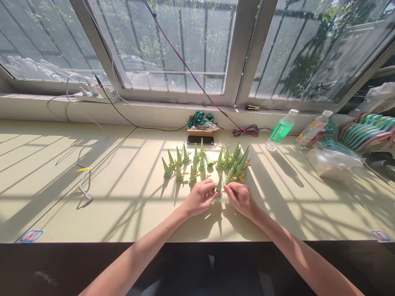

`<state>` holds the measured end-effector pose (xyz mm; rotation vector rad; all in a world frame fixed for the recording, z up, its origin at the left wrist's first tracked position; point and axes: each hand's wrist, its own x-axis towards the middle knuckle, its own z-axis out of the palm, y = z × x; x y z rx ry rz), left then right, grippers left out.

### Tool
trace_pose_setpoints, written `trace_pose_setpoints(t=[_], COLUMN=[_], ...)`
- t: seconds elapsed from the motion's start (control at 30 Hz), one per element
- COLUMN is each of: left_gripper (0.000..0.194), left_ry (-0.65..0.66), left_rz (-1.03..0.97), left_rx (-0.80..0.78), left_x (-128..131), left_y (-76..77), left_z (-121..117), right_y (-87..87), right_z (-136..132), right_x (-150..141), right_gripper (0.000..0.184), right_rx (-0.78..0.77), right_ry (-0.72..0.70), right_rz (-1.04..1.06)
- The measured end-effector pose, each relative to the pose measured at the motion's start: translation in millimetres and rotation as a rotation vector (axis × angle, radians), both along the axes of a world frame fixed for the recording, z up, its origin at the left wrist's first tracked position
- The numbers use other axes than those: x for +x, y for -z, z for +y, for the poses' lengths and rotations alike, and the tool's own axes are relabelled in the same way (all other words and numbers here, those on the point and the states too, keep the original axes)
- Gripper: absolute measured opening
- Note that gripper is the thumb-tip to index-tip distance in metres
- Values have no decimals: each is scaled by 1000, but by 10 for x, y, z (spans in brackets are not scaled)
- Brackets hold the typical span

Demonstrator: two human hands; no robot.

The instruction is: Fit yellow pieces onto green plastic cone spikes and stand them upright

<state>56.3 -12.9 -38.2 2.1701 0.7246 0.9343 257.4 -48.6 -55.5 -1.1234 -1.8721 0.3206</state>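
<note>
Between my two hands stands a small green cone [219, 183] with a round base, upright above the table. My left hand [202, 197] has its fingers closed round the cone's left side. On the other side, my right hand [240, 198] pinches at the cone's right edge, where a small yellowish piece shows; the fingertips hide most of it. Just beyond my hands is a group of several similar green cones [179, 172], many with small yellow pieces sticking out at the side. Most of them stand upright, while a few on the right lean.
Behind the cones lie a black phone [200, 140] and a small box [200, 132] with green material. To the right stand a green-labelled bottle [280, 132], another bottle [314, 129], a plastic bag [327, 163] and stacked hangers [364, 131]. A white cable [80, 156] crosses the left side.
</note>
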Motion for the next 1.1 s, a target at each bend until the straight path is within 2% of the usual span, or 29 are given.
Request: trace_pose_setpoints(t=[0.13, 0.3, 0.43, 0.63, 0.87, 1.1], left_gripper=[21, 29, 36, 34, 22, 23], left_ry=[-49, -74, -61, -50, -19, -18], left_rz=[-5, -79, -86, -77, -32, 4], left_rx=[-98, -292, -343, -300, -93, 50], left_x=[19, 18, 8, 2, -16, -34], left_y=[-21, -45, -23, 5, -5, 44], left_z=[-7, 10, 25, 16, -4, 11], right_y=[-7, 2, 42, 73, 62, 35], right_z=[-11, -7, 10, 18, 6, -7], right_x=[30, 64, 65, 62, 66, 61], right_gripper=[18, 20, 20, 18, 23, 34], right_rx=[-15, 38, 108, 124, 45, -58], right_ry=[-25, -102, -136, -156, -166, -174], right_rz=[54, 1, -23, -39, -82, -98])
